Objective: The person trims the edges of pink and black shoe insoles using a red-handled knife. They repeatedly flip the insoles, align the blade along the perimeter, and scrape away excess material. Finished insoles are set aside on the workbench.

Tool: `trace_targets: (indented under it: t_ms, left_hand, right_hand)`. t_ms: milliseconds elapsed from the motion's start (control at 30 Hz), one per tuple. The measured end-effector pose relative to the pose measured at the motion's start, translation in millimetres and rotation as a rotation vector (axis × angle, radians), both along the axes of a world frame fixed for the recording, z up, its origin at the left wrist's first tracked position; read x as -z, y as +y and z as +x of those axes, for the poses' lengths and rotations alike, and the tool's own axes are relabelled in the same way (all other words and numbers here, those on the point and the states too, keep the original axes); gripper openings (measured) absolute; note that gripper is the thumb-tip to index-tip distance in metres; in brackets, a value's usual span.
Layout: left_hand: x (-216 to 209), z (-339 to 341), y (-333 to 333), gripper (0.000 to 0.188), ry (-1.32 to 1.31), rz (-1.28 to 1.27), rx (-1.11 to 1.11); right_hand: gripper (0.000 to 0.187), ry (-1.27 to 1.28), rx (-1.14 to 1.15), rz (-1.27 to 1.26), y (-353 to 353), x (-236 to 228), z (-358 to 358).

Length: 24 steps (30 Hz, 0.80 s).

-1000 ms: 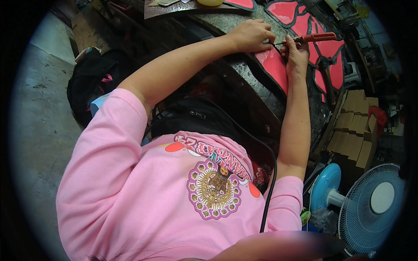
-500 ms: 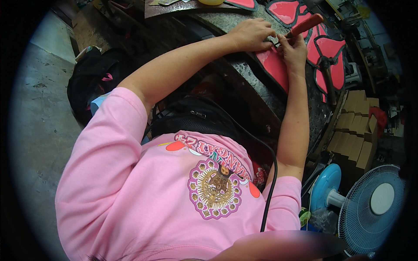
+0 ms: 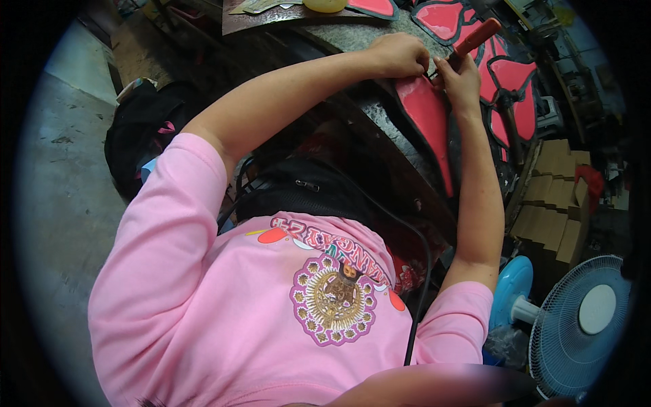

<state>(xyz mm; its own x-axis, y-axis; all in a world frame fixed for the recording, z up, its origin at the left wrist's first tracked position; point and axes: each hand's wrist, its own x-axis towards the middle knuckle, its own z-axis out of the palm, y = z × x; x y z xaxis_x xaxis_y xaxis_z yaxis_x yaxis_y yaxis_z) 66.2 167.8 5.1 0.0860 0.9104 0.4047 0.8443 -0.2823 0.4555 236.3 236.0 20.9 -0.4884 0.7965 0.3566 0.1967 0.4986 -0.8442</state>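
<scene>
A flat pink piece with a dark border (image 3: pixel 426 112) lies at the table's near edge, narrowing to a point toward me. My left hand (image 3: pixel 400 55) is closed at its upper end, fingers curled down over the edge; what the fingertips pinch is mostly hidden. Just right of it, my right hand (image 3: pixel 462 83) is closed around a red-handled tool (image 3: pixel 479 36), thumb and forefinger close to the piece. The handle slants up and to the right. Its working end is hidden between the two hands.
More dark-edged pink pieces (image 3: pixel 512 74) lie at the right, with a hammer-like tool (image 3: pixel 512 125) on them. A metal sheet (image 3: pixel 271 20) carries a yellow round thing (image 3: pixel 324 5). Cardboard boxes (image 3: pixel 553 203) and a fan (image 3: pixel 583 319) stand at lower right. A black cable (image 3: pixel 424 271) hangs near me.
More of the pink piece shows now, its point reaching farther toward me. My left hand has curled tighter. My right forearm has swung a little to the right.
</scene>
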Motion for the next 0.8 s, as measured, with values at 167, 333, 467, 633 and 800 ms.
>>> trace_targets:
  t_ms: [167,333,467,633,800]
  left_hand:
    - [-1.6,2.6,2.9,0.017,0.045,0.044,0.023]
    - [7.2,-0.7,-0.8,0.015,-0.026,0.147,0.054]
    - [9.8,-2.9,1.8,0.014,-0.052,0.151,0.105]
    - [11.2,-3.6,2.8,0.014,-0.044,0.151,0.121]
    - [11.9,-2.9,1.6,0.014,-0.042,0.163,0.107]
  right_hand:
    - [0.027,0.135,0.036,-0.048,-10.0,7.9,8.7]
    - [0.022,0.275,0.021,-0.105,-14.8,14.7,10.3]
    - [0.021,0.39,0.024,-0.217,-12.8,16.2,10.4]
    - [0.021,0.45,0.049,-0.243,-12.6,17.7,9.1]
    - [0.022,0.432,0.056,-0.224,-14.4,17.6,7.8]
